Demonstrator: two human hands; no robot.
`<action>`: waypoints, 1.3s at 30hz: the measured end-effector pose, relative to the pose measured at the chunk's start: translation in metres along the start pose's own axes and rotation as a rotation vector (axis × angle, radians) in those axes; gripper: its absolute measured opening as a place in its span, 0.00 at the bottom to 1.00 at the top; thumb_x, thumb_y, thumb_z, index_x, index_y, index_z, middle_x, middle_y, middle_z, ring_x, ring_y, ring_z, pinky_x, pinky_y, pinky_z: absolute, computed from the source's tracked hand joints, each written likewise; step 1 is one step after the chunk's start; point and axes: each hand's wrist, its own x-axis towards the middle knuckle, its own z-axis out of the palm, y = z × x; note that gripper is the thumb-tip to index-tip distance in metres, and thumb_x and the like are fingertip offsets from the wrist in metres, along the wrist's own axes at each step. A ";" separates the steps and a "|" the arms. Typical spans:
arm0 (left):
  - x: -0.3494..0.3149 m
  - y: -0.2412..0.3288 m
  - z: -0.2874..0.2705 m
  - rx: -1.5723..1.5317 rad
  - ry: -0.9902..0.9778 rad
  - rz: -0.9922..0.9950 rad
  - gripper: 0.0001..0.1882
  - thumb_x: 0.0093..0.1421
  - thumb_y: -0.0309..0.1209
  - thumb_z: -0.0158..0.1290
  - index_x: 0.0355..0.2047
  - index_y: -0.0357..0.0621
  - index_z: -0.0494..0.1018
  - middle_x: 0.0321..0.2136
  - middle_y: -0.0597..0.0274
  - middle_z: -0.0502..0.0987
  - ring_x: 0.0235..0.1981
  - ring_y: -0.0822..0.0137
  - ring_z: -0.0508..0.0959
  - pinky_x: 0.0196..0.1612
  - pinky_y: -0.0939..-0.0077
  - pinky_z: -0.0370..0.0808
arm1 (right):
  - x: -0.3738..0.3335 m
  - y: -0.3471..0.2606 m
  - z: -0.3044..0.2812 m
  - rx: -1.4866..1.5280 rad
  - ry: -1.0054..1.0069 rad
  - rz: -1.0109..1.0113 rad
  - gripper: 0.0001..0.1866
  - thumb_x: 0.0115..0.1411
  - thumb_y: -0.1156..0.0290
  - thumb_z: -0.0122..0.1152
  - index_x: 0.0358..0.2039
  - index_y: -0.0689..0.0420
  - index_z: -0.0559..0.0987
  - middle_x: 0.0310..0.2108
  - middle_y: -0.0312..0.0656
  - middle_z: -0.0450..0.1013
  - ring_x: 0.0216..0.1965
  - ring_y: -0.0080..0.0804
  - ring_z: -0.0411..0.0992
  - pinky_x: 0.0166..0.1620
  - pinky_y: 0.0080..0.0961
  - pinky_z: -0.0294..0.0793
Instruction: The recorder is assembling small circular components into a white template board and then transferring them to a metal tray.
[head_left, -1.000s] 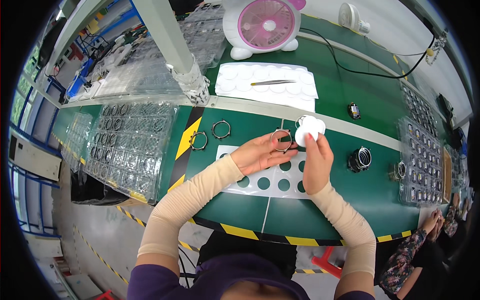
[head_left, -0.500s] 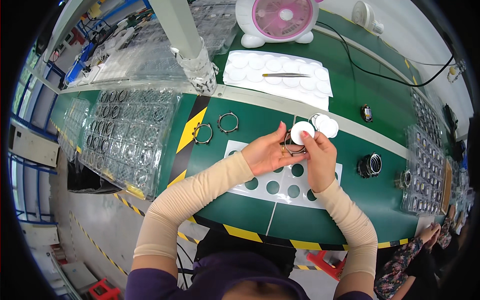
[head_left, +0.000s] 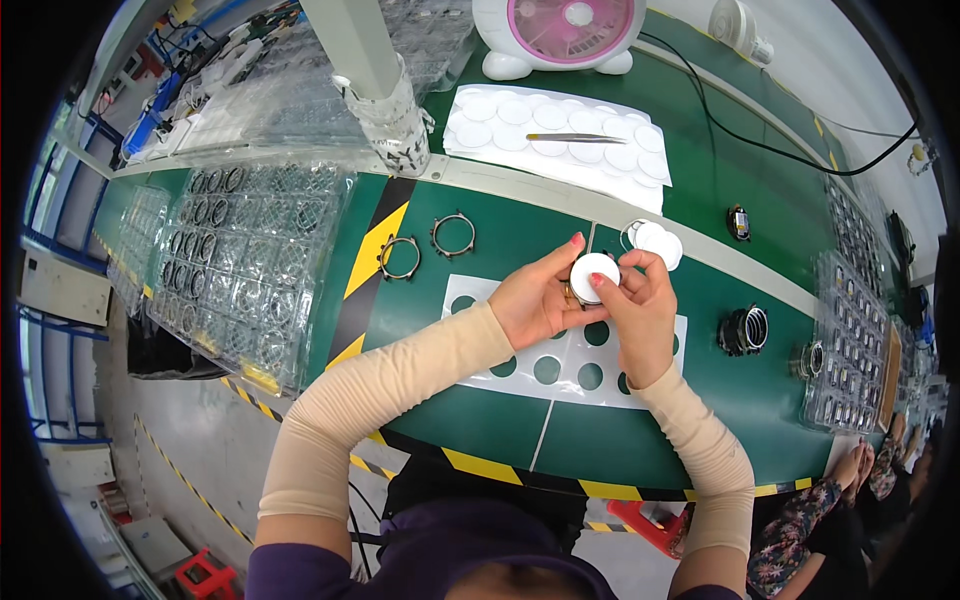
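1. Left hand: fingers curled around a small metal ring part, mostly hidden, held above the white punched sheet on the green table.
2. Right hand: fingertips pinch a white round disc and press it against the part in the left hand.
3. Two more white discs lie on the table just beyond the hands.
4. Two loose metal rings rest left of the hands.
5. Tweezers lie on a white sheet of discs near a pink fan.
6. Clear trays of rings stand far left.
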 end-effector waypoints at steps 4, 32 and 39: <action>0.004 -0.001 -0.003 -0.002 -0.006 0.006 0.22 0.60 0.46 0.44 0.44 0.40 0.64 0.41 0.56 0.70 0.44 0.64 0.73 0.50 0.63 0.70 | 0.002 0.003 -0.002 -0.049 -0.021 -0.024 0.13 0.52 0.83 0.55 0.36 0.60 0.63 0.32 0.42 0.72 0.31 0.19 0.69 0.31 0.14 0.70; 0.005 -0.002 -0.011 -0.035 -0.060 -0.017 0.17 0.62 0.44 0.41 0.43 0.44 0.64 0.43 0.57 0.70 0.46 0.63 0.72 0.50 0.63 0.70 | -0.002 0.004 0.001 -0.114 -0.002 -0.005 0.15 0.52 0.82 0.56 0.40 0.61 0.63 0.32 0.43 0.71 0.34 0.22 0.70 0.34 0.14 0.69; 0.002 -0.011 -0.016 0.019 -0.181 -0.057 0.19 0.61 0.45 0.44 0.43 0.43 0.65 0.42 0.61 0.70 0.45 0.68 0.72 0.51 0.64 0.70 | -0.004 0.006 0.001 -0.354 -0.012 -0.091 0.06 0.55 0.75 0.55 0.31 0.63 0.71 0.26 0.35 0.68 0.28 0.17 0.65 0.31 0.14 0.65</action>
